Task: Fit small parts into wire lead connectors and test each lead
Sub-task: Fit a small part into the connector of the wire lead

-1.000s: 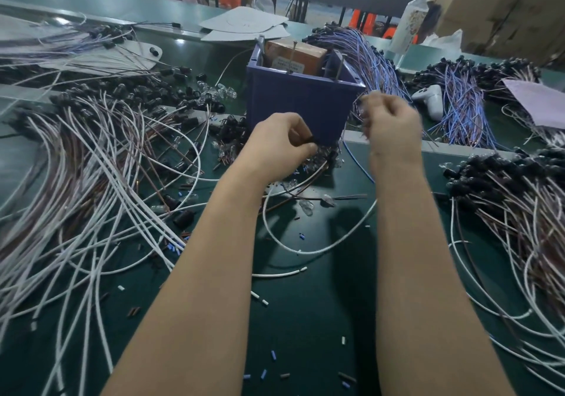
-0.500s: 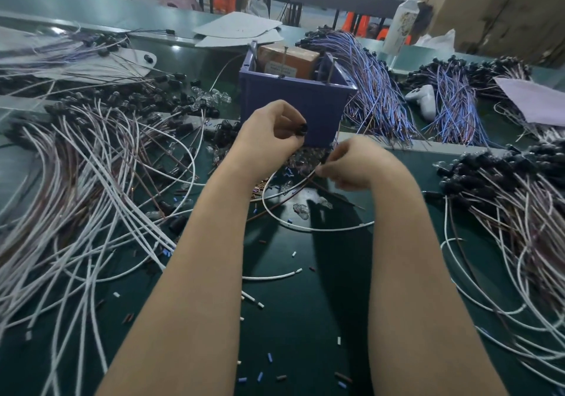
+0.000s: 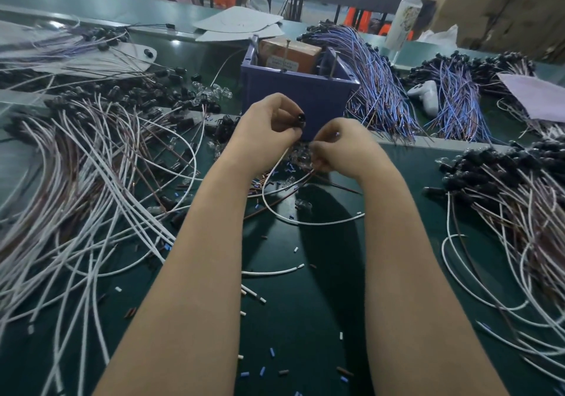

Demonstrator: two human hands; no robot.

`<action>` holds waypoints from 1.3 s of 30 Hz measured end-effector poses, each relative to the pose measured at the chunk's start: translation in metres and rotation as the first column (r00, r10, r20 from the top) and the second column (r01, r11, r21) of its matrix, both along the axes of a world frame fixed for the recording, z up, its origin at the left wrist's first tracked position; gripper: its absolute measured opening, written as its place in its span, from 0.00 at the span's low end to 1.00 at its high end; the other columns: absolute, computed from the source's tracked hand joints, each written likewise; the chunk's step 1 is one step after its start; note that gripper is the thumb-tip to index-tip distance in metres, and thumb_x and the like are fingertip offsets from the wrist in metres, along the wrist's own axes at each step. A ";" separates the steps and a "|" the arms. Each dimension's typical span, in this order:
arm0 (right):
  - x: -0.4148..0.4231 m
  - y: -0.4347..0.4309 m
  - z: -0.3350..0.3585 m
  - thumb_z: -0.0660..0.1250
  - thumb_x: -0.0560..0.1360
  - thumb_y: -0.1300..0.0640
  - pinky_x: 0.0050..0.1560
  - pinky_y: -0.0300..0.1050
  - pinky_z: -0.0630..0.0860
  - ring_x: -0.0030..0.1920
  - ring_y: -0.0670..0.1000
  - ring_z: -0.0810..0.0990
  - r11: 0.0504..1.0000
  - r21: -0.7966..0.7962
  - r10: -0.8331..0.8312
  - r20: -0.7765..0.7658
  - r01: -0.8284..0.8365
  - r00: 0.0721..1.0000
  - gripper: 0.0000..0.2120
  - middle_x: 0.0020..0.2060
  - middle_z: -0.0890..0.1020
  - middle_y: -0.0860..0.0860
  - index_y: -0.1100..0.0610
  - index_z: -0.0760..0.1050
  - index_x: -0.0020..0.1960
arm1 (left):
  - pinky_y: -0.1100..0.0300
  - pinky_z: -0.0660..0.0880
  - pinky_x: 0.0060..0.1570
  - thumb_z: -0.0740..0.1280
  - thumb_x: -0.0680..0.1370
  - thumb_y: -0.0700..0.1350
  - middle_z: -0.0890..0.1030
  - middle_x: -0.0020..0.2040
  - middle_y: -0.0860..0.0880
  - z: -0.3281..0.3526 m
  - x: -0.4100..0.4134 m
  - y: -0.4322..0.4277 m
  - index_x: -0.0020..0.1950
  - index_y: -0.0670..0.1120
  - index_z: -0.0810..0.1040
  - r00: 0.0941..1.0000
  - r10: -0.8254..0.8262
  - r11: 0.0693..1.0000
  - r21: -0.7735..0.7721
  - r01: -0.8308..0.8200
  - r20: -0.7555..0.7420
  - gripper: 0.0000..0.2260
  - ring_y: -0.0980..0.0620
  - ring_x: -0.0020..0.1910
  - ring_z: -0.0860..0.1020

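Black connector (image 3: 300, 118), white lead (image 3: 308, 222), blue bin (image 3: 293, 96)

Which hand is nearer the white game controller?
Right. The right hand lies left of the game controller, nearer the camera; the left hand, gripping a black connector, lies farther left.

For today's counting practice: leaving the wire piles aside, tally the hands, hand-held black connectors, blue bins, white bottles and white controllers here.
Hands: 2, left hand, right hand
Held black connector: 1
Blue bin: 1
White bottle: 1
White controller: 1
Total: 6
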State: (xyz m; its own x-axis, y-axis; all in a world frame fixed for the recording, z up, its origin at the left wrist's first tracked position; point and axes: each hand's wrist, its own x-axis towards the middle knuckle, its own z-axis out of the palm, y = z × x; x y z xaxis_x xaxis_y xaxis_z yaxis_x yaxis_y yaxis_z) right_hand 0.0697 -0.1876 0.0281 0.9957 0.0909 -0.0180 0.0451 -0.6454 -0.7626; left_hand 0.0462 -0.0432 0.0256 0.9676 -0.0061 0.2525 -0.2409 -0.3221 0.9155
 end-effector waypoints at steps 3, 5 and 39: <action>-0.001 0.009 -0.006 0.67 0.75 0.64 0.49 0.53 0.81 0.41 0.55 0.83 0.998 -0.023 0.054 -0.015 -0.054 0.998 0.06 0.40 0.80 0.54 0.55 0.73 0.46 | 0.54 0.77 0.55 0.66 0.76 0.35 0.82 0.48 0.45 0.001 0.001 0.000 0.48 0.48 0.75 1.000 0.016 1.000 -0.008 -0.016 0.003 0.08 0.50 0.48 0.81; -0.002 0.008 -0.003 0.68 0.73 0.63 0.49 0.54 0.81 0.42 0.56 0.82 0.990 -0.122 0.062 -0.025 -0.064 0.998 0.06 0.41 0.80 0.54 0.54 0.73 0.44 | 0.50 0.76 0.57 0.66 0.76 0.36 0.82 0.48 0.45 0.001 0.001 0.001 0.48 0.48 0.75 0.999 0.040 0.999 -0.011 -0.040 0.003 0.07 0.49 0.50 0.81; -0.003 0.014 0.017 0.72 0.72 0.51 0.37 0.27 0.68 0.35 0.40 0.73 0.994 0.111 -0.059 0.401 0.016 0.914 0.10 0.33 0.76 0.40 0.54 0.81 0.50 | 0.60 0.77 0.53 0.64 0.74 0.34 0.81 0.44 0.52 0.001 0.000 -0.012 0.54 0.45 0.73 0.986 0.121 0.992 -0.052 -0.116 0.112 0.11 0.55 0.45 0.81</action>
State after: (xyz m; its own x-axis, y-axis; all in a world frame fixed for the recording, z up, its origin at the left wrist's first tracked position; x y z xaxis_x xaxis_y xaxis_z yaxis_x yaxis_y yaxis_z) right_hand 0.0664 -0.1736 0.0448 0.9189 0.0328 0.3931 0.3400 -0.5712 -0.7471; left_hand 0.0466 -0.0549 0.0261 0.9254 0.1207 0.3593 -0.3080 -0.3132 0.8984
